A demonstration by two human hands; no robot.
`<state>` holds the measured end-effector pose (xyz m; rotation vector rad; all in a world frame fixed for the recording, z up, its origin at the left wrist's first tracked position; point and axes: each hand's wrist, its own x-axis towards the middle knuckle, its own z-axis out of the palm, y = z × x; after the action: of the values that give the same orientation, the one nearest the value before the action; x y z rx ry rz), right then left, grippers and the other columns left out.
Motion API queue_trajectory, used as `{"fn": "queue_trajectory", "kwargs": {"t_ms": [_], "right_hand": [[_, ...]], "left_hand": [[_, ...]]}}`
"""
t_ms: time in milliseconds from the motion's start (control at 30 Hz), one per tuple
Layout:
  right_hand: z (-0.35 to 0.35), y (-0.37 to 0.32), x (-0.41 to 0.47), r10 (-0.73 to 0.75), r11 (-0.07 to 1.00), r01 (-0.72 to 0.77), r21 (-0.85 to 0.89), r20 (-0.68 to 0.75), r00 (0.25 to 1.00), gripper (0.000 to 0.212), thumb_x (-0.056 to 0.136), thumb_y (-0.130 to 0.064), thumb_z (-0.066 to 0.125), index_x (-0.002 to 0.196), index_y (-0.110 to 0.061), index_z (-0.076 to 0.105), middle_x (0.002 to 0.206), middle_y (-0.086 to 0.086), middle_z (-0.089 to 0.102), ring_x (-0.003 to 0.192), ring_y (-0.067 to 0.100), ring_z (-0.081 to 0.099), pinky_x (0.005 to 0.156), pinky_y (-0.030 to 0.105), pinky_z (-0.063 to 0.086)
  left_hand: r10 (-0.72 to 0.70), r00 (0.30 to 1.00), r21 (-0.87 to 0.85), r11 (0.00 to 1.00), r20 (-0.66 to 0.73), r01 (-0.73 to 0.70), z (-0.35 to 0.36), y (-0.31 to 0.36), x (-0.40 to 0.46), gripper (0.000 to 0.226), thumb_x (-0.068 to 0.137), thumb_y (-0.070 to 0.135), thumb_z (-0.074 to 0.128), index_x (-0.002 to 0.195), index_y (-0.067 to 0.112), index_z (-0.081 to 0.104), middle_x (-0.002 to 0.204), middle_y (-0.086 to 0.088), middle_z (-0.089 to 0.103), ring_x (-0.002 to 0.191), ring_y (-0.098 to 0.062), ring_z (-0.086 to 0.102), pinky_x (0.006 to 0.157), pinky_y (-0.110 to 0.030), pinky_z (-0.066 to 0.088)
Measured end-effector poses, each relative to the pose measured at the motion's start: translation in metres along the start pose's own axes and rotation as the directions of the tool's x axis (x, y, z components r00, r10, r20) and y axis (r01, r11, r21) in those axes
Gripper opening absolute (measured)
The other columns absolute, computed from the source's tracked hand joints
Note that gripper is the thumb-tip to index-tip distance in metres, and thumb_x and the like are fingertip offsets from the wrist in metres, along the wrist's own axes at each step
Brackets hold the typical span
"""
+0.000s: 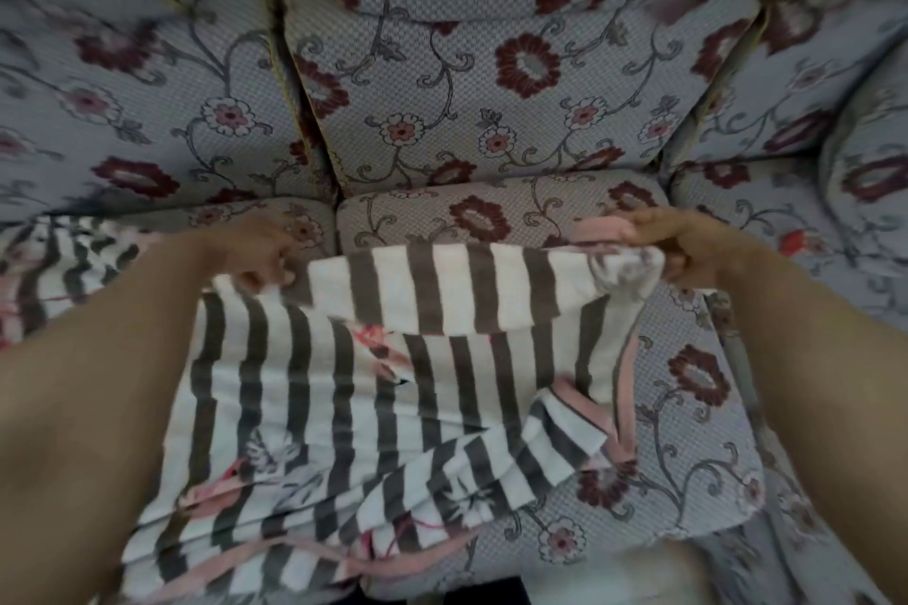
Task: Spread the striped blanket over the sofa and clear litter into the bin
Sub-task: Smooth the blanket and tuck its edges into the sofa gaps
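Note:
The striped blanket (344, 408), white with grey-brown stripes, pink edging and flower prints, lies bunched on the seat cushions of the floral sofa (491, 79). Its upper edge is lifted and stretched between both hands. My left hand (265, 251) grips that edge at the left, over the gap between two seat cushions. My right hand (683, 246) pinches a gathered corner at the right. More of the blanket trails off to the far left over the seat. No litter or bin is in view.
Three grey back cushions with dark red flowers stand behind the seat. A bare seat cushion (697, 408) lies to the right of the blanket. A pale blurred shape (614, 575) shows at the bottom, below the sofa's front edge.

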<state>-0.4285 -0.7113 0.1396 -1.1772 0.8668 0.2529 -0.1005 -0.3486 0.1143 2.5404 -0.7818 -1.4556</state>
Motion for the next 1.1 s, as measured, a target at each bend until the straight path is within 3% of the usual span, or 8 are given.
{"fn": "queue_trajectory", "kwargs": {"t_ms": [67, 267, 500, 600, 800, 900, 1000, 1100], "right_hand": [[-0.007, -0.017, -0.009, -0.053, 0.996, 0.059, 0.066, -0.101, 0.994, 0.014, 0.085, -0.011, 0.049, 0.090, -0.002, 0.059, 0.042, -0.003, 0.046, 0.025, 0.002, 0.025, 0.029, 0.009, 0.015], [-0.002, -0.029, 0.061, -0.123, 0.992, 0.083, -0.091, -0.711, 0.692, 0.029, 0.092, -0.012, 0.058, 0.065, -0.012, 0.046, 0.047, 0.009, 0.042, 0.027, 0.011, 0.034, 0.033, 0.015, 0.027], [-0.008, 0.007, 0.176, -0.089, 0.936, 0.325, 0.139, -0.797, 0.597, 0.014, 0.090, 0.006, 0.054, 0.082, -0.003, 0.048, 0.092, 0.021, 0.053, 0.076, 0.032, 0.062, 0.066, 0.041, 0.060], [-0.025, 0.027, 0.219, -0.175, 0.945, 0.326, 0.023, -0.808, 0.563, 0.010, 0.092, 0.002, 0.049, 0.099, -0.005, 0.048, 0.100, 0.018, 0.050, 0.086, 0.027, 0.055, 0.081, 0.036, 0.054], [-0.047, 0.049, 0.278, -0.412, 0.906, 0.272, -0.325, -0.825, 0.387, 0.019, 0.089, -0.003, 0.043, 0.071, -0.008, 0.044, 0.073, 0.013, 0.037, 0.072, 0.017, 0.033, 0.059, 0.023, 0.029], [-0.056, 0.064, 0.297, -0.447, 0.893, 0.277, -0.354, -0.770, 0.455, 0.008, 0.093, -0.014, 0.047, 0.086, -0.015, 0.053, 0.088, 0.007, 0.051, 0.080, 0.017, 0.047, 0.073, 0.028, 0.042], [-0.062, 0.078, 0.314, -0.499, 0.866, 0.317, -0.386, -0.635, 0.590, 0.035, 0.087, 0.009, 0.046, 0.087, -0.026, 0.042, 0.084, -0.003, 0.044, 0.075, 0.009, 0.044, 0.075, 0.024, 0.041], [-0.068, 0.082, 0.322, -0.529, 0.751, 0.074, -0.657, -0.530, 0.662, 0.033, 0.084, 0.012, 0.050, 0.108, -0.010, 0.056, 0.103, 0.011, 0.050, 0.097, 0.023, 0.049, 0.086, 0.035, 0.039]], "left_hand": [[-0.074, 0.994, 0.049, 0.996, 0.076, 0.071, -0.028, -0.004, -0.012, 0.007, 0.086, 0.004, 0.060, 0.092, 0.003, 0.063, 0.078, -0.016, 0.059, 0.062, -0.023, 0.052, 0.055, -0.028, 0.049], [0.083, 0.840, 0.294, 0.951, -0.536, 0.093, -0.054, 0.024, 0.044, 0.038, 0.086, 0.025, 0.063, 0.122, 0.013, 0.062, 0.132, -0.016, 0.056, 0.119, -0.037, 0.051, 0.097, -0.043, 0.045], [0.027, 0.689, 0.139, 0.985, -0.724, 0.107, 0.012, 0.056, 0.166, 0.024, 0.091, 0.025, 0.054, 0.110, 0.013, 0.062, 0.109, -0.021, 0.063, 0.100, -0.042, 0.060, 0.074, -0.045, 0.050], [0.006, 0.655, 0.041, 0.998, -0.755, 0.038, 0.036, 0.059, 0.216, 0.024, 0.093, 0.023, 0.052, 0.112, 0.011, 0.061, 0.110, -0.022, 0.064, 0.103, -0.043, 0.059, 0.081, -0.047, 0.050], [0.064, 0.629, 0.008, 0.996, -0.775, -0.091, 0.060, 0.072, 0.281, 0.023, 0.095, 0.016, 0.044, 0.114, 0.005, 0.053, 0.111, -0.026, 0.062, 0.106, -0.044, 0.056, 0.084, -0.045, 0.045], [0.091, 0.707, -0.053, 0.982, -0.701, -0.179, 0.077, 0.069, 0.301, 0.025, 0.093, 0.015, 0.046, 0.117, 0.010, 0.048, 0.110, -0.025, 0.063, 0.104, -0.044, 0.058, 0.085, -0.044, 0.046], [0.168, 0.810, -0.018, 0.977, -0.563, -0.215, 0.101, 0.069, 0.314, 0.060, 0.092, 0.028, 0.051, 0.144, 0.020, 0.022, 0.139, -0.018, 0.047, 0.128, -0.038, 0.045, 0.105, -0.045, 0.035], [0.182, 0.864, 0.168, 0.979, -0.469, -0.115, 0.109, 0.076, 0.326, 0.070, 0.094, 0.042, 0.041, 0.149, 0.035, -0.002, 0.158, -0.007, 0.020, 0.146, -0.031, 0.014, 0.117, -0.049, 0.012]]}}
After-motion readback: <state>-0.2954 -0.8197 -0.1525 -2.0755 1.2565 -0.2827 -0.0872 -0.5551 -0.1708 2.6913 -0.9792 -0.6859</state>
